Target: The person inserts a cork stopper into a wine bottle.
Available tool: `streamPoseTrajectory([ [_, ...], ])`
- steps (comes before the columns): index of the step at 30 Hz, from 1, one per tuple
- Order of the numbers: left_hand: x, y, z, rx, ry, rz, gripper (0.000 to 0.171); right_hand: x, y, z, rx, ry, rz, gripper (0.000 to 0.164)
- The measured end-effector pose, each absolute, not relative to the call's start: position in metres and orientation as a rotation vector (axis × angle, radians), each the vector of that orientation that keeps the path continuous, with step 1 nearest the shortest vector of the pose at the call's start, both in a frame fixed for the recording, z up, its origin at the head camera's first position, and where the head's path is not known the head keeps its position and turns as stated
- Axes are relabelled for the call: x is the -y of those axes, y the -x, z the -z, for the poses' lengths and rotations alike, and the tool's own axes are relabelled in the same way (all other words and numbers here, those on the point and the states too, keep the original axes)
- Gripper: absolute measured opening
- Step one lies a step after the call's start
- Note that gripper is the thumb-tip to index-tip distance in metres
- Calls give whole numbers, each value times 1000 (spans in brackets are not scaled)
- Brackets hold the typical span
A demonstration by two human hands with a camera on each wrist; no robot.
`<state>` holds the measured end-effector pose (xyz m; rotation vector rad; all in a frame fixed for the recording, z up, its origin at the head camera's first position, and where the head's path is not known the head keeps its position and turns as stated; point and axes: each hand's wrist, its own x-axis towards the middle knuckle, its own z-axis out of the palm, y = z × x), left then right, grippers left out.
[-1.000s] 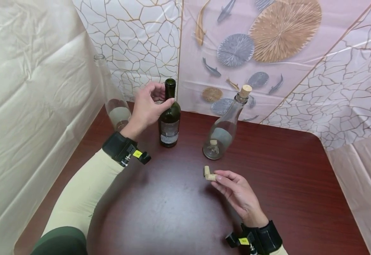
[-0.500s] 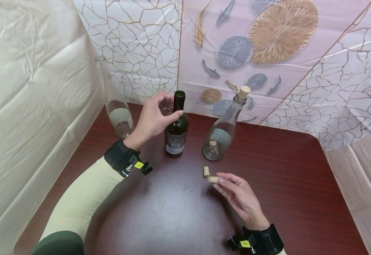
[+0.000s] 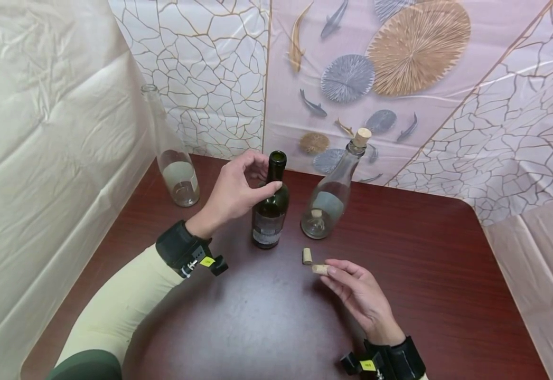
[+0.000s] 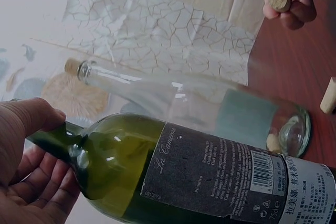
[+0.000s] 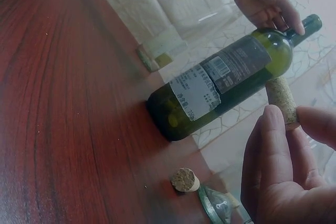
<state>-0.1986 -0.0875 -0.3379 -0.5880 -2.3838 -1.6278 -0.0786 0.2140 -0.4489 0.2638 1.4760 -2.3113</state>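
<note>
My left hand [image 3: 238, 187] grips a dark green wine bottle [image 3: 269, 221] round its neck, thumb in front; the bottle's mouth has no cork in it. Dark and white printed labels [image 4: 210, 174] face the left wrist camera. Between thumb and fingertips, my right hand [image 3: 359, 290] pinches a cork [image 5: 282, 100], low over the table's middle. A second cork [image 3: 307, 256] stands on the table just left of it. Behind that, a clear bottle [image 3: 329, 203] has a cork stopper [image 3: 363, 137] in its mouth and another cork [image 3: 316, 213] showing at its base.
A second clear bottle [image 3: 178, 174], uncorked, stands at the back left beyond my left forearm. The dark red wooden table [image 3: 423, 248] meets patterned cloth walls [image 3: 209, 68] at the back and a cream sheet [image 3: 53, 132] on the left.
The left hand has brought the green bottle rightward and toward me, nearer the corks. The right hand has drawn its cork slightly away from the standing one.
</note>
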Motion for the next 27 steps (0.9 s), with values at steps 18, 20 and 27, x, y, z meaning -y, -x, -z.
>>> streamPoseTrajectory([
  [18, 75, 171, 343, 2347, 723, 1660, 31, -215, 82, 438, -1528, -181, 2293, 17],
  [20, 75, 170, 343, 2353, 719, 1639, 32, -214, 84, 429, -1597, -189, 2268, 15],
  [27, 74, 169, 344, 2351, 718, 1594, 34, -204, 99, 382, -1974, -19, 2092, 29],
])
